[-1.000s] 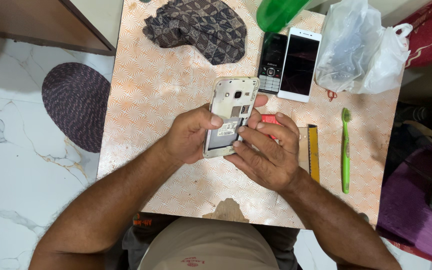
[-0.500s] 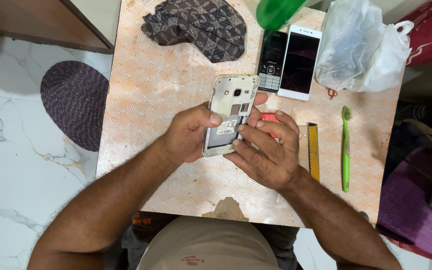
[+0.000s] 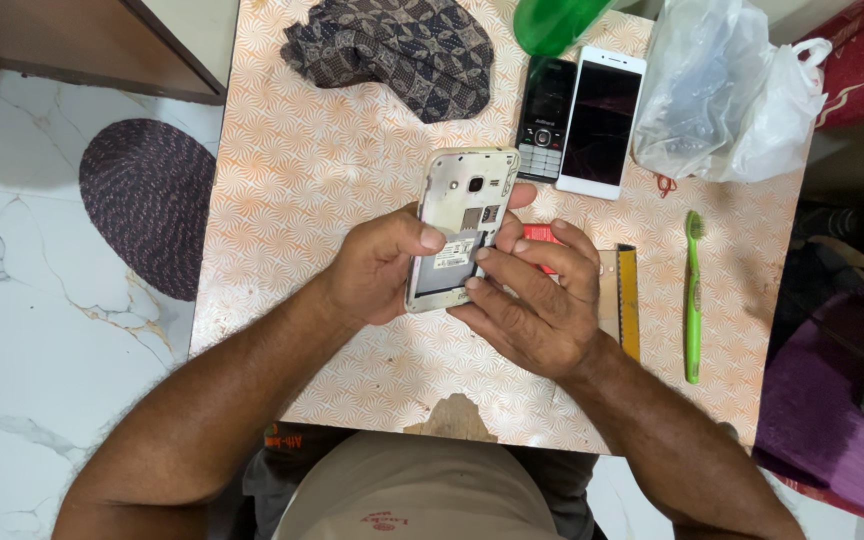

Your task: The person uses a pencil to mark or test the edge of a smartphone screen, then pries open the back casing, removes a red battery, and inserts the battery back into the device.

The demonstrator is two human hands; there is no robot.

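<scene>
We see a phone with its back cover off (image 3: 464, 228), held up just above the desk (image 3: 302, 200). Its open back faces up at us, so the camera hole and the battery space show.

What could go wrong? We think the phone could slip, because only fingers hold it, at its near half — the far half sticks out with nothing under it. If it tips, it could drop onto the desk and get a knock. The bare inside has small parts, and a hard push from a finger could hurt them. A small red thing (image 3: 542, 238) sits partly hidden under the fingers on the right, and we cannot tell what it is.

The left hand (image 3: 377, 268) curls around the phone's left edge, with its thumb pressed on the open back. The right hand (image 3: 537, 305) is bent around the phone's right edge and near corner, fingertips touching the back. So both hands are closed on the phone, and it sits between them, near the middle of the desk.

Farther away lie a dark patterned cloth (image 3: 392, 50), a small black phone (image 3: 547, 118) and a white phone (image 3: 602, 120) side by side. A plastic bag (image 3: 722, 90) sits at the far right. A green toothbrush (image 3: 692, 295) and a yellow ruler (image 3: 629, 300) lie to the right.
</scene>
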